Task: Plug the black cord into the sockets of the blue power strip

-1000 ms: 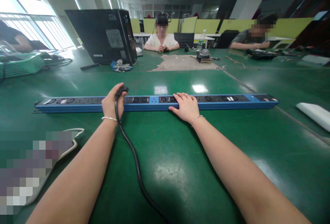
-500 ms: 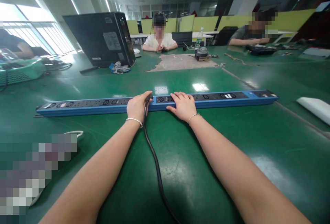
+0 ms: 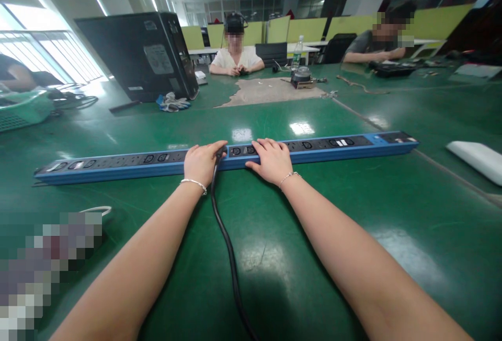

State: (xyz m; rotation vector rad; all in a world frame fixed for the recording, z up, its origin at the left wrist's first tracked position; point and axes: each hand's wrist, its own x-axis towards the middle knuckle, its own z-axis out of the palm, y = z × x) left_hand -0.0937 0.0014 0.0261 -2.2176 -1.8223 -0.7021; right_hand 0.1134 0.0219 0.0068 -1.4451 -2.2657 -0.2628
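Left hand [image 3: 200, 165] pinches plug [image 3: 221, 151], now shifted rightward to power strip's [image 3: 237, 163] middle; right hand [image 3: 273, 162] stays spread on strip.

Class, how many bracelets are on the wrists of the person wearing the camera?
2. One bracelet sits behind the left hand, which holds a black plug; the second bracelet sits behind the right hand, which rests on the blue power strip. None seems hidden.
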